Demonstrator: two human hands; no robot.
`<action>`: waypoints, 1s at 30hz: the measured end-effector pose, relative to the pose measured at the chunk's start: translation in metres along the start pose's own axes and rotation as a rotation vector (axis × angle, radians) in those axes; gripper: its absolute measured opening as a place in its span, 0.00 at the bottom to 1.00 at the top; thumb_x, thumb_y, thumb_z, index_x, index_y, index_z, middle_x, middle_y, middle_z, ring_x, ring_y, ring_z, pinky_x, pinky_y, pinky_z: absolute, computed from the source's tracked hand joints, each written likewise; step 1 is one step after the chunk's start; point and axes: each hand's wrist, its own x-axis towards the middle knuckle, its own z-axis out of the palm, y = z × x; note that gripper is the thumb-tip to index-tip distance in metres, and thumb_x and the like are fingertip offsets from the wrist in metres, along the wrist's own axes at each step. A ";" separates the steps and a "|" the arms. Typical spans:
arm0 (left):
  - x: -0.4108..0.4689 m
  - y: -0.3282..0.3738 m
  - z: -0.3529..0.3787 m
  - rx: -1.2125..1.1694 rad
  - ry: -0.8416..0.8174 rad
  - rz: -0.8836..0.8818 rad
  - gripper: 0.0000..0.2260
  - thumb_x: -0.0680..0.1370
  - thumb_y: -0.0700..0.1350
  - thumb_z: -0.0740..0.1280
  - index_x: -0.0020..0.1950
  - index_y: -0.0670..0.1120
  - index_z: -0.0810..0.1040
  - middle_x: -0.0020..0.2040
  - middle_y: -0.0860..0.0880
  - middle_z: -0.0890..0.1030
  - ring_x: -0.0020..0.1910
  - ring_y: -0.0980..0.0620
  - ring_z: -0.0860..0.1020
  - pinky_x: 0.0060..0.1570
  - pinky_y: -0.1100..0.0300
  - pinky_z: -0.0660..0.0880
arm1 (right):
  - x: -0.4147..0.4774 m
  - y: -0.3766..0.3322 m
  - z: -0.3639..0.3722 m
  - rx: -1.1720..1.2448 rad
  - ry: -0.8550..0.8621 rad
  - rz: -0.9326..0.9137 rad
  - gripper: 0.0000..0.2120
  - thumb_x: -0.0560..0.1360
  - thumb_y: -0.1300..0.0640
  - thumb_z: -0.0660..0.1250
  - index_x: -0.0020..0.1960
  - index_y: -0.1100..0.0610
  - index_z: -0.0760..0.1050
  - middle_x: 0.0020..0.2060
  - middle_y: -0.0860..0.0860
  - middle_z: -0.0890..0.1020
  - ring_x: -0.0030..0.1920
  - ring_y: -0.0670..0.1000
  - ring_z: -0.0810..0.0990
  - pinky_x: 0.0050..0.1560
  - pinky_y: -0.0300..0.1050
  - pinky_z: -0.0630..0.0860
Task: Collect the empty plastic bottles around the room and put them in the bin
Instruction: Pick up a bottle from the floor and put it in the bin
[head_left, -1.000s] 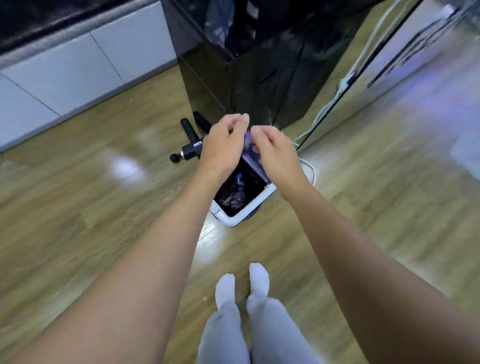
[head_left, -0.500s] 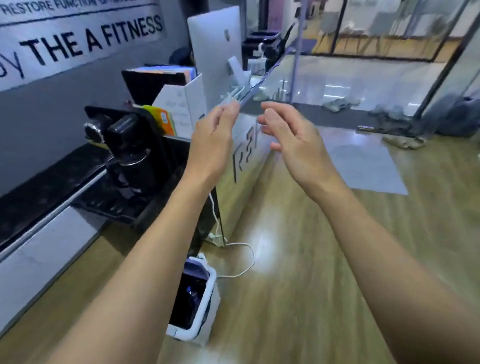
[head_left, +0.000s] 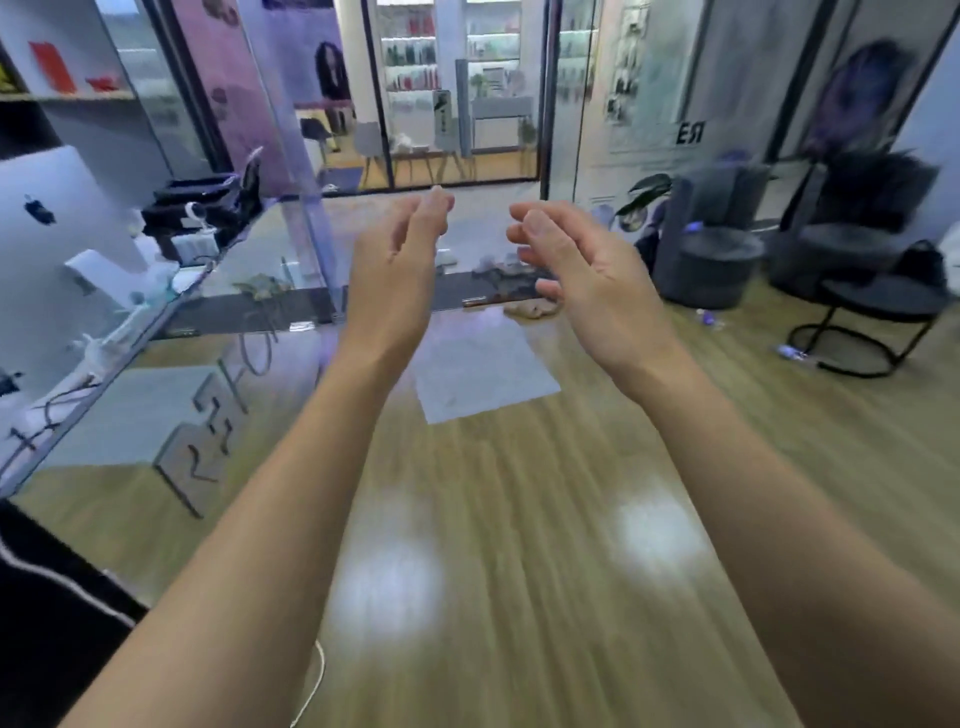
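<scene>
Head view, heavy motion blur. Both my operator's arms reach forward over the wooden floor (head_left: 519, 545).

Left hand (head_left: 393, 270): back toward the camera, fingers together and nearly straight, tips pointing up and away. Nothing in it.

Right hand (head_left: 587, 275): palm turned toward the left hand, fingers loosely curved, thumb low. Nothing in it. The hands are not touching; there is an open gap between them.

Bottles: I make out two small clear plastic bottles with purple labels lying on the floor at far right. The nearer-centre bottle (head_left: 709, 318) lies in front of the round dark armchair (head_left: 709, 254). The second bottle (head_left: 791, 352) lies just beside the looped base of the black chair (head_left: 883, 296). Both are well apart from the hands. A purple speck (head_left: 693, 226) sits on the armchair seat; it is too blurred for me to name.

Left side: the glass tabletop (head_left: 234, 244) of a reception counter, with raised letters (head_left: 208, 431) on its front. Behind it stands the silver back of an Apple monitor (head_left: 57, 218), and black trays (head_left: 192, 200) are further along.

Floor: a grey mat (head_left: 483, 374) lies beyond the hands, and shoes (head_left: 532, 307) are near its far edge. A white cable (head_left: 314, 680) runs along the bottom of the view.

Background: glass doors (head_left: 462, 104), and a potted plant (head_left: 644, 195) just left of the armchair.
</scene>
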 end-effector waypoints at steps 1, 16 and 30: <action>0.006 0.000 0.023 -0.007 -0.033 0.006 0.13 0.81 0.56 0.58 0.52 0.53 0.79 0.48 0.56 0.80 0.51 0.55 0.78 0.59 0.51 0.74 | 0.004 0.006 -0.019 -0.016 0.032 0.009 0.12 0.81 0.46 0.60 0.61 0.47 0.76 0.52 0.40 0.82 0.56 0.38 0.80 0.57 0.37 0.75; 0.156 -0.045 0.313 -0.184 -0.413 0.026 0.14 0.80 0.56 0.61 0.51 0.49 0.82 0.46 0.51 0.78 0.45 0.55 0.76 0.56 0.45 0.76 | 0.108 0.129 -0.233 -0.270 0.370 0.148 0.10 0.82 0.50 0.61 0.60 0.47 0.77 0.52 0.41 0.83 0.55 0.39 0.80 0.55 0.36 0.77; 0.240 -0.059 0.619 -0.261 -0.679 0.092 0.16 0.79 0.56 0.60 0.54 0.47 0.82 0.44 0.48 0.77 0.44 0.55 0.75 0.52 0.49 0.75 | 0.190 0.259 -0.472 -0.374 0.569 0.220 0.14 0.81 0.49 0.62 0.64 0.50 0.76 0.53 0.37 0.81 0.55 0.36 0.79 0.56 0.36 0.75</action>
